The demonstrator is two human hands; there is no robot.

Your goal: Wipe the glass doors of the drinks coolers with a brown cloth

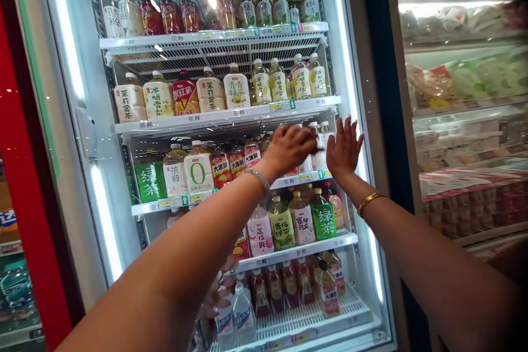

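My left hand (291, 147) reaches across from the lower left, palm down, fingers apart and bent toward the right. It is in front of the third shelf of a lit drinks cooler (371, 264) and hides some bottles there. My right hand (345, 147) is raised beside it, flat, fingers up and spread, in front of the cooler's right side. Neither hand shows anything held. Reflections suggest glass in front of the shelves; whether the hands touch it I cannot tell. Nearest them are white-labelled bottles (320, 148) and red-labelled iced tea bottles (237, 159).
Several shelves hold rows of bottled teas, including green tea bottles (323, 214) and white-labelled bottles (237, 87). Clear bottles (244, 313) stand at the bottom. Another chilled display (466, 137) with packaged food stands right. A red panel (28, 148) is at left.
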